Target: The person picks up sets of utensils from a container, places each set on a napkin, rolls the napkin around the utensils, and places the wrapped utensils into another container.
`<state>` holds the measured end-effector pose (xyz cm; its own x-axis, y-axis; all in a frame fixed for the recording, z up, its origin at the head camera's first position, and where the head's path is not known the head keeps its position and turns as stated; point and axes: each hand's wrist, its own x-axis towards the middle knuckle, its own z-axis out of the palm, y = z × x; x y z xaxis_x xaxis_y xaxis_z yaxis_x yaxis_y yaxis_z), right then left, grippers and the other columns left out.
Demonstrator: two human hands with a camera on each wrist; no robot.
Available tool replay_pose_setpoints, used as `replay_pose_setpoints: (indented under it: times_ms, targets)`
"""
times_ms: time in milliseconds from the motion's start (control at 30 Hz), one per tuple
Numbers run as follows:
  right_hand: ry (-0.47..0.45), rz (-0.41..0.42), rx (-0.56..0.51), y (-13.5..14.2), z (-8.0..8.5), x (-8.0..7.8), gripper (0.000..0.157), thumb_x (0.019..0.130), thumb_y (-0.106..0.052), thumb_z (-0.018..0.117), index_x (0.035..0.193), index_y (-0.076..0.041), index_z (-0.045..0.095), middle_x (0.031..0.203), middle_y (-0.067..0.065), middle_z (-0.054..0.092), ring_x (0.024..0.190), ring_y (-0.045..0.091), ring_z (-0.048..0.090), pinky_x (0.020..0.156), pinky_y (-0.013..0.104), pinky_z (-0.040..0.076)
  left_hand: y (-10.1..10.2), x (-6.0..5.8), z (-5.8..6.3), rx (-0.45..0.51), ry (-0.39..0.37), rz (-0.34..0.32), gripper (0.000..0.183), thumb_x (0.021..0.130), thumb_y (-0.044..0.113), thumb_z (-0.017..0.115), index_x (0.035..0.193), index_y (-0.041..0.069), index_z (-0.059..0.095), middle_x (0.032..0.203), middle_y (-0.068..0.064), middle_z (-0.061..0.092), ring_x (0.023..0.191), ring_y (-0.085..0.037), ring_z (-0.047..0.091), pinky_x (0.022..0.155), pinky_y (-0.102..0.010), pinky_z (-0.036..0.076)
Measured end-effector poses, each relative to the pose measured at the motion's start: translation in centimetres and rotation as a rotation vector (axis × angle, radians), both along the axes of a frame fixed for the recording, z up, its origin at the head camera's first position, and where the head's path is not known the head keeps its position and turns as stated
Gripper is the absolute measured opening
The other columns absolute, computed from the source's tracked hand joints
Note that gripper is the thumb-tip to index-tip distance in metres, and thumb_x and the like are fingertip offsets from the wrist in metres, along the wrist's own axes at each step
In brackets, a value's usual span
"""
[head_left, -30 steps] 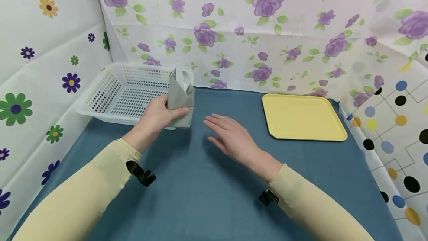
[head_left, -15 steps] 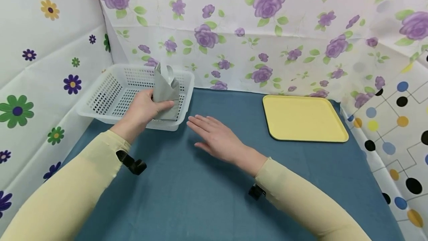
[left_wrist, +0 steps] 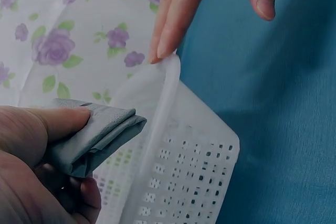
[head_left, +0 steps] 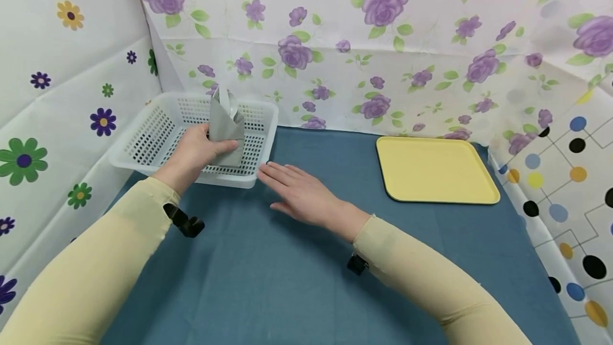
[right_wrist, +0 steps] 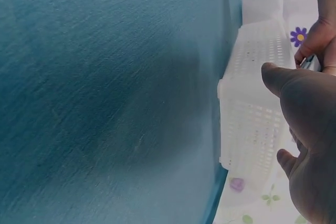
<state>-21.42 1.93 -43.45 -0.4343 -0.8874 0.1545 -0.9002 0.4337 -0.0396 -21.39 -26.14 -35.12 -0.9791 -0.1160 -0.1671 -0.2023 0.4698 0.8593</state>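
Observation:
My left hand (head_left: 188, 152) pinches a folded grey cloth (head_left: 227, 134) between thumb and fingers, over the white perforated plastic basket (head_left: 225, 179). White rounded pieces (head_left: 230, 103), perhaps cutlery, stick up from the cloth's top; their kind is unclear. In the left wrist view, the cloth's lower end (left_wrist: 102, 135) shows its folded layers, with the thumb on top. Fingers straight, my right hand (head_left: 304, 193) hovers by the basket's front right corner. Its fingertips touch or nearly touch the rim; I cannot tell which. The right wrist view has this hand (right_wrist: 315, 124) beside the basket (right_wrist: 254, 103).
A yellow tray (head_left: 438, 169) with a dark edge lies at the back right of the blue tablecloth (head_left: 287, 276). Floral sheets (head_left: 335, 79) hang behind and at the left; a dotted sheet (head_left: 570, 217) hangs at the right.
My left hand has carried the grey cloth leftward, from the basket's right edge to over its inside. My right hand has followed to the left, nearing the basket's corner.

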Motion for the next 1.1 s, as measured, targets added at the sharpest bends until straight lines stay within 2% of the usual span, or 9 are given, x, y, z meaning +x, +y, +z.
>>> replay_pose_setpoints:
  times_ms: [167,400,633,867,1100]
  targets:
    - [-0.008,0.010,0.003,-0.4,0.1,-0.1,0.080,0.112,-0.039,0.069,0.176,-0.011,0.029,0.182,0.007,0.025,0.169,0.021,0.019,0.136,0.039,0.016,-0.4,-0.5,-0.7,-0.025,-0.032,-0.007,0.069,0.106,0.027,0.080,0.161,-0.001,0.049,0.160,-0.027,0.053,0.146,-0.046,0.053,0.118,-0.064,0.045]
    - [0.028,0.030,-0.008,-0.9,0.5,-0.3,0.077,0.111,-0.037,0.071,0.173,-0.009,0.036,0.179,0.010,0.033,0.167,0.022,0.026,0.135,0.039,0.020,-0.7,-1.2,-1.5,-0.060,-0.074,-0.005,0.069,0.107,0.027,0.078,0.162,-0.001,0.047,0.159,-0.027,0.053,0.143,-0.047,0.053,0.117,-0.064,0.046]
    - [0.069,0.035,-0.002,-1.2,0.7,-0.4,0.075,0.109,-0.037,0.075,0.170,-0.008,0.043,0.175,0.010,0.040,0.163,0.023,0.034,0.135,0.042,0.022,-1.0,-2.1,-2.3,-0.075,-0.101,-0.066,0.068,0.108,0.024,0.076,0.163,-0.001,0.045,0.157,-0.028,0.053,0.141,-0.046,0.054,0.116,-0.064,0.046]
    - [0.090,0.025,0.012,-1.4,0.8,-0.5,0.075,0.108,-0.038,0.075,0.169,-0.008,0.043,0.175,0.010,0.041,0.162,0.022,0.036,0.135,0.044,0.019,-0.9,-3.4,-3.3,-0.129,-0.132,-0.102,0.065,0.107,0.024,0.076,0.160,-0.003,0.048,0.153,-0.028,0.056,0.137,-0.045,0.056,0.115,-0.063,0.047]
    - [0.097,0.021,0.020,-1.4,0.9,-0.4,0.076,0.108,-0.038,0.075,0.170,-0.009,0.042,0.174,0.010,0.041,0.162,0.023,0.037,0.135,0.043,0.020,-0.4,-4.0,-3.6,-0.168,-0.162,-0.105,0.064,0.106,0.023,0.077,0.157,-0.004,0.049,0.149,-0.028,0.058,0.134,-0.044,0.058,0.113,-0.061,0.049]
